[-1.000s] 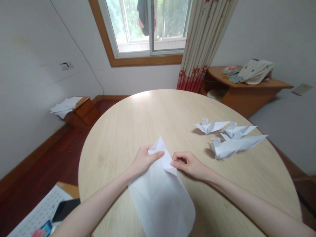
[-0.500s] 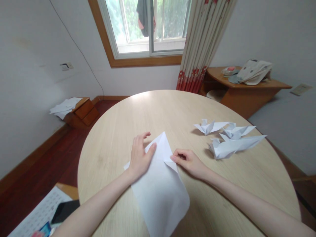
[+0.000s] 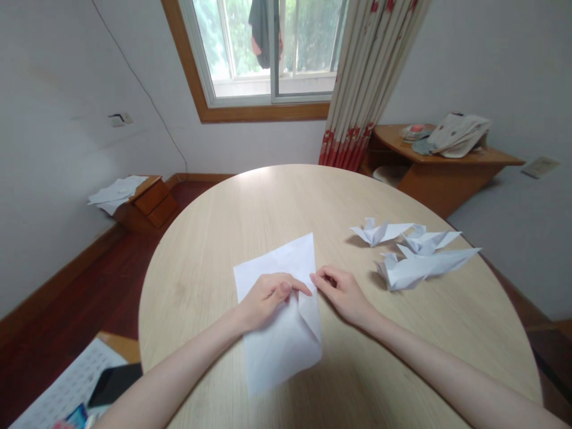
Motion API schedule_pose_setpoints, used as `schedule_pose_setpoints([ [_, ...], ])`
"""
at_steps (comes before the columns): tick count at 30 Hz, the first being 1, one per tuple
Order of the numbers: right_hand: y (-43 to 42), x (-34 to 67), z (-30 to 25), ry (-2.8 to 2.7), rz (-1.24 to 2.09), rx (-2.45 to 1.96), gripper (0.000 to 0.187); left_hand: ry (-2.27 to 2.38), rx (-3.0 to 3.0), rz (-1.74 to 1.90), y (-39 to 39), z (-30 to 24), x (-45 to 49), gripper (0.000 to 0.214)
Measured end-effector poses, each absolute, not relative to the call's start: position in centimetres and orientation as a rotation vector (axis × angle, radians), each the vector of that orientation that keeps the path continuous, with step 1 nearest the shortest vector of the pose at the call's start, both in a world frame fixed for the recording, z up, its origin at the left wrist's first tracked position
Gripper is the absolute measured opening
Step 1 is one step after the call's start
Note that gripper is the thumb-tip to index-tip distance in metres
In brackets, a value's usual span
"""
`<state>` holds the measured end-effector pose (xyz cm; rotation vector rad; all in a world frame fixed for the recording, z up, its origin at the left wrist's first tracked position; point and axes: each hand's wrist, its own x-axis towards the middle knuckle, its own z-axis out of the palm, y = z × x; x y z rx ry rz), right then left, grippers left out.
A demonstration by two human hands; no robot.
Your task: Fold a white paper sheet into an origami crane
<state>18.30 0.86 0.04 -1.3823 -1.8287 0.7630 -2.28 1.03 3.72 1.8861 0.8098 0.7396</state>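
Note:
A white sheet of paper [image 3: 281,351] lies on the round table in front of me, with a crease and a partly raised fold along its right side. My left hand [image 3: 268,298] rests across the middle of the sheet. Its index finger is stretched toward the fold, and the thumb sits beside it; the other fingers are partly hidden. At the sheet's right edge my right hand [image 3: 342,292] pinches the paper between thumb and index finger. To the right stand several folded paper birds [image 3: 424,268], close together and apart from my hands.
The round wooden table [image 3: 192,250] fills the middle. At lower left, a dark phone [image 3: 111,384] lies on a printed sheet [image 3: 58,393]. A small cabinet [image 3: 154,202] with papers stands at back left, and a wooden desk [image 3: 447,167] with a cloth bag [image 3: 460,136] at back right.
The sheet has turned, and its near end has drawn up from the table's front. My left hand has moved from the upper left edge onto the sheet's middle, near the fold.

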Motion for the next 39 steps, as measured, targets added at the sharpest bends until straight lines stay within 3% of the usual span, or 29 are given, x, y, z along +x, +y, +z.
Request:
schedule_pose_setpoints([
  [7, 0.8, 18.2, 0.1, -1.848, 0.726, -1.375, 0.030, 0.855, 1.854, 0.891, 1.1, 3.2, -2.6, 0.074],
  [14, 0.5, 18.3, -0.1, -1.829, 0.489, -1.132, 0.010, 0.773, 2.032, 0.941, 1.2, 3.1, -2.6, 0.069],
  [20, 0.3, 18.3, -0.3, -2.111, 0.542, -0.882, 0.033, 0.664, 2.204, 0.793, 0.8, 2.6, -2.3, 0.069],
  [27, 0.7, 18.4, -0.2, -2.101, 0.557, -0.826, 0.021, 0.699, 2.027, 0.909, 0.8, 1.5, -2.4, 0.055],
  [39, 1.3, 18.3, -1.8, -2.067, 0.533, -0.875, 0.031, 0.834, 1.924, 0.995, 2.7, 1.6, -3.5, 0.054],
])
